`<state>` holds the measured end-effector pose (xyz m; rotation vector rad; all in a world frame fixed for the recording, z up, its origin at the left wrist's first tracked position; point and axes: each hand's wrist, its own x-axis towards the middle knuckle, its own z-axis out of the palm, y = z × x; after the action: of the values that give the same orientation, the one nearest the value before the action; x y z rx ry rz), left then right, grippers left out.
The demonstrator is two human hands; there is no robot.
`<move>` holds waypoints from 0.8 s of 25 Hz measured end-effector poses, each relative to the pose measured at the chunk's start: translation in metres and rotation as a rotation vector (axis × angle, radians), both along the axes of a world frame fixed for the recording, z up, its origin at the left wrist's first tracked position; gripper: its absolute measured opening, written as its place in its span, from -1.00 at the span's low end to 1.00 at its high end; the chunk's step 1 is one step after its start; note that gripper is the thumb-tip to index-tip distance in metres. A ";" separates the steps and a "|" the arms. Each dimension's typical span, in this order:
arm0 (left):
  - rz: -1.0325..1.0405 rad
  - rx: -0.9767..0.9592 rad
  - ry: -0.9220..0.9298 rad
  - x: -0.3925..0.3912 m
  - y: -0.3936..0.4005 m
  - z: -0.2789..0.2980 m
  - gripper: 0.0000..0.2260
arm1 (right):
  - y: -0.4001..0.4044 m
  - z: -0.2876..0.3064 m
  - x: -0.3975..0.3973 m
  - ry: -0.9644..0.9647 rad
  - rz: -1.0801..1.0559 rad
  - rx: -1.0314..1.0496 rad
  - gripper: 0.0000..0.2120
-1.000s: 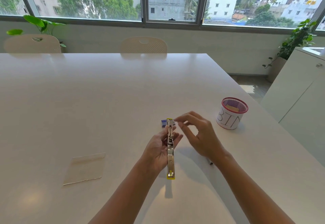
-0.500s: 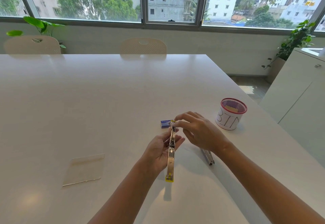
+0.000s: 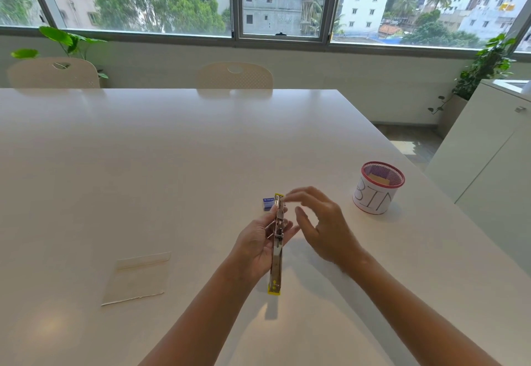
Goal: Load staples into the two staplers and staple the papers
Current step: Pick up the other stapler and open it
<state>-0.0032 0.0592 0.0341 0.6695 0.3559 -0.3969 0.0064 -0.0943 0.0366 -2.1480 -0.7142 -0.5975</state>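
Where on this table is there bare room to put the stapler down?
The table is bare from the papers back to the chairs. It is crowded around the hands, between the blue staple box and the bin cup.

Blue staple box (image 3: pixel 267 203): right part hidden behind opened stapler (image 3: pixel 276 243); print too small to read.
Right hand (image 3: pixel 321 224): fingertips motion-blurred; contact with stapler indeterminable.
Left hand (image 3: pixel 255 246): palm side hidden.
Bin (image 3: pixel 377 188): contents indistinct through mesh.
Both forearms: cut off by bottom edge.
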 end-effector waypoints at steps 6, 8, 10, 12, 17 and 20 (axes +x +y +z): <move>-0.037 0.166 0.020 -0.002 -0.002 0.000 -0.78 | 0.040 -0.011 -0.019 0.544 -0.367 0.809 -0.82; -0.046 0.346 -0.055 -0.002 -0.003 0.002 -0.81 | 0.048 -0.012 -0.020 0.820 -0.303 1.283 -0.82; -0.031 0.689 -0.278 -0.004 -0.006 0.004 -0.83 | 0.056 -0.008 -0.025 1.090 -0.127 1.674 -0.75; -0.005 1.136 -0.601 -0.007 -0.009 0.006 -0.87 | 0.058 -0.004 -0.028 1.208 -0.030 1.875 -0.70; -0.117 1.553 -1.010 -0.009 -0.012 0.002 -0.83 | 0.061 -0.003 -0.033 1.250 -0.036 1.978 -0.73; -0.031 1.401 -0.952 -0.010 -0.011 0.002 -0.87 | 0.061 -0.002 -0.034 1.214 -0.021 1.980 -0.68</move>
<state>-0.0129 0.0486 0.0365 2.1116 -0.3773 0.2535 -0.0271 -0.0337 0.0349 -0.2987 0.5405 0.1808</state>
